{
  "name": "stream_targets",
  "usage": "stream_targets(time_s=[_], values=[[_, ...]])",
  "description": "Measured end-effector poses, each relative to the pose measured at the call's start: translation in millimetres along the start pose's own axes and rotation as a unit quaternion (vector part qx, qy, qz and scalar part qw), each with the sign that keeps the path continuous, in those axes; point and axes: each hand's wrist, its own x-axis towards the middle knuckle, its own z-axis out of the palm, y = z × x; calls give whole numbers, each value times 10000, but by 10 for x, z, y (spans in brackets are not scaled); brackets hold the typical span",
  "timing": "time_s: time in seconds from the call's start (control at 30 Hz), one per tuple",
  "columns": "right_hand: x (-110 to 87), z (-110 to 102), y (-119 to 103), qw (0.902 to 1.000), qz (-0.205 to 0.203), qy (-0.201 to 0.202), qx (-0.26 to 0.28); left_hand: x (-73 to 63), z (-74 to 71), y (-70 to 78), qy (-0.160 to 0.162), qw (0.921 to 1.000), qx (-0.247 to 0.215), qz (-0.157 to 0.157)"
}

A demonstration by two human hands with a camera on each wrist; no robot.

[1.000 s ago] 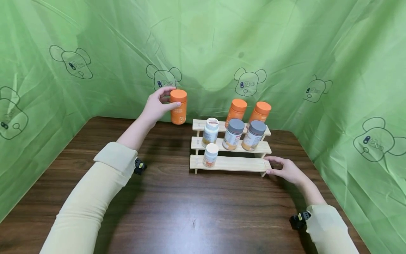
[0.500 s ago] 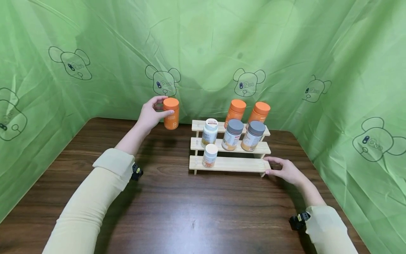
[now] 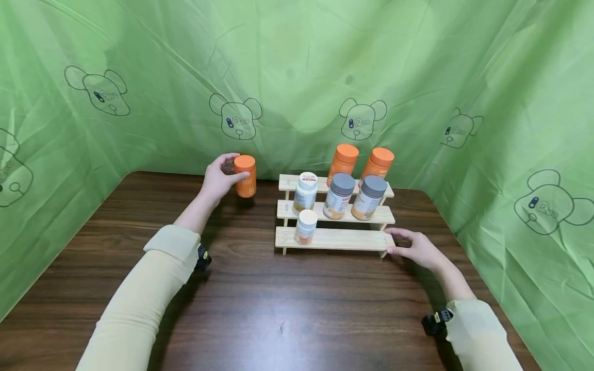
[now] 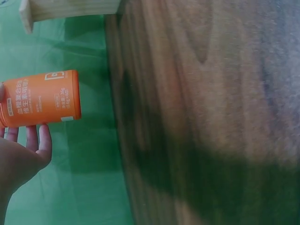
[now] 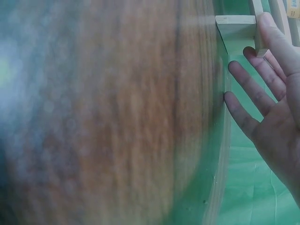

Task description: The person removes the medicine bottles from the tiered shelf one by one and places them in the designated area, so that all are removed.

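My left hand (image 3: 218,178) grips an orange bottle (image 3: 245,178) with an orange cap, thumb on the near side and fingers behind. The bottle is upright, left of a three-tier wooden display rack (image 3: 343,238) and close to the table's back. In the left wrist view the orange bottle (image 4: 42,98) shows white printing. My right hand (image 3: 415,250) pinches the right end of the rack's lowest tier between thumb and fingers. The right wrist view shows the thumb against the rack's end (image 5: 236,21), an index fingertip at its other side and the remaining fingers spread.
Two orange bottles (image 3: 343,164) stand on the top tier. The middle tier bears a white bottle (image 3: 305,195) and two grey-capped bottles (image 3: 339,197). A small white bottle (image 3: 306,226) is at the lowest tier's left. Green cloth (image 3: 297,77) hangs round the dark wooden table (image 3: 278,304).
My left hand has carried the orange bottle left and down towards the tabletop. The right hand has kept its place at the rack's end.
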Motion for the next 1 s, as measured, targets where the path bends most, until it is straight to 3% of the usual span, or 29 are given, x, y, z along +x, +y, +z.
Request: stream_targets(time_s=[0.5, 0.67, 0.9, 1.0], values=[[-5, -1, 2, 10000, 18, -11, -35, 59, 86, -408, -127, 9999, -11, -95], [-6, 3, -9, 10000, -43, -14, 16, 43, 94, -439, -258, 9995, 36, -168], [-79, -68, -369, 9998, -83, -113, 161, 22, 82, -444, -273, 9993, 43, -260], [-91, -86, -404, 9998, -51, -103, 152, 20, 82, -432, -275, 9992, 34, -293]])
